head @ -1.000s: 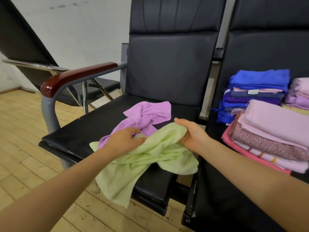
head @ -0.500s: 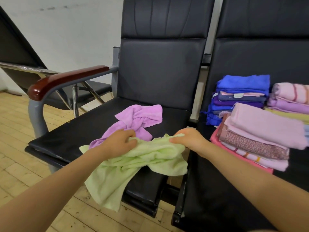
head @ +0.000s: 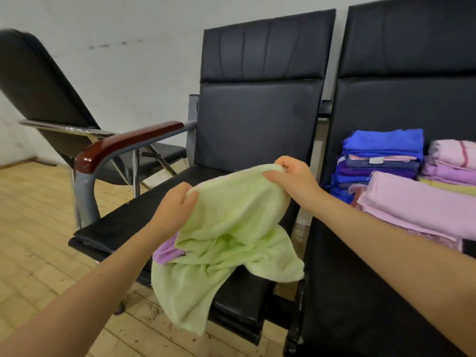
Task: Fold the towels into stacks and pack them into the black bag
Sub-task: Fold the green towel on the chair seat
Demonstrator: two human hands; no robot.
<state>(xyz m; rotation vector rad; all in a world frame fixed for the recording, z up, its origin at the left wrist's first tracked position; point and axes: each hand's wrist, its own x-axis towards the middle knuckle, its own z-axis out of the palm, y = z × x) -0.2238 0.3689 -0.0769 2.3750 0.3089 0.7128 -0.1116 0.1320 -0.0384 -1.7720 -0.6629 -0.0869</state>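
Two black padded chairs fill the upper and right parts of the frame, side by side against a pale wall, over a wooden floor at lower left. The left chair [head: 257, 119] has a red-brown armrest [head: 123, 145] at centre left; the right chair [head: 401, 104] carries folded towel stacks [head: 401, 176] on its seat at the right edge, blue and purple behind, pink in front. A third, reclined black seat [head: 43, 88] sits at upper left. No black bag is visible. In the centre, a light green towel [head: 231, 233] is held up above the front of the left chair's seat, its lower part hanging in loose bunches past the seat edge toward the floor. A lilac towel [head: 166, 251] peeks out beneath it at centre, mostly hidden. The green towel looks soft, light and limp, likely to sag and crumple wherever it is unsupported, so it is best taken along its top edge near the corners and pulled taut. The left hand [head: 172, 204], just left of centre, has its fingers curled around the towel's upper left edge, gripping it. The right hand [head: 291, 176], a little higher and right of centre, pinches the upper right edge between thumb and curled fingers. Both forearms reach in from the bottom corners.
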